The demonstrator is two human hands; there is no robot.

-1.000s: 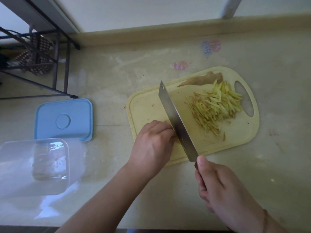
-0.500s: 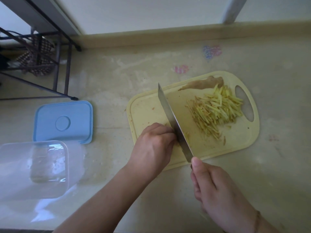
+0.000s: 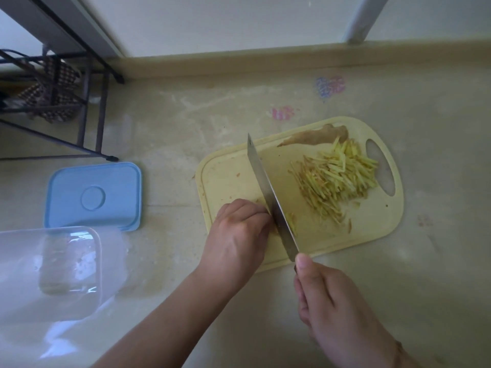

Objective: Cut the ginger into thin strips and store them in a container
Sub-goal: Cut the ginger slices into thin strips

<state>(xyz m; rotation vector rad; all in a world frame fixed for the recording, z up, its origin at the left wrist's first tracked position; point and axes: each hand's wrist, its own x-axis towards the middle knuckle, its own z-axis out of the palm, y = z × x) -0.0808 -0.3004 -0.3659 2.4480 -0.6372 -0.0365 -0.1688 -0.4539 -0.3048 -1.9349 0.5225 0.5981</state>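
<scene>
A pale yellow cutting board (image 3: 228, 176) lies on the counter. A heap of thin ginger strips (image 3: 334, 179) covers its right half, and a brown ginger peel (image 3: 313, 136) lies at its far edge. My left hand (image 3: 239, 235) sits curled on the board's near left part, holding down a ginger piece that it mostly hides. My right hand (image 3: 334, 314) grips the handle of a cleaver (image 3: 268, 192), whose blade stands edge down against my left knuckles. A few fresh strips (image 3: 291, 221) lie just right of the blade.
A clear plastic container (image 3: 50, 272) stands open at the near left, with its blue lid (image 3: 93, 195) lying flat behind it. A black metal rack (image 3: 53, 102) occupies the far left corner. A wall edge runs along the back of the counter.
The cleaver has kept chopping beside my left knuckles, with little shift along the board. Both hands hold the same places.
</scene>
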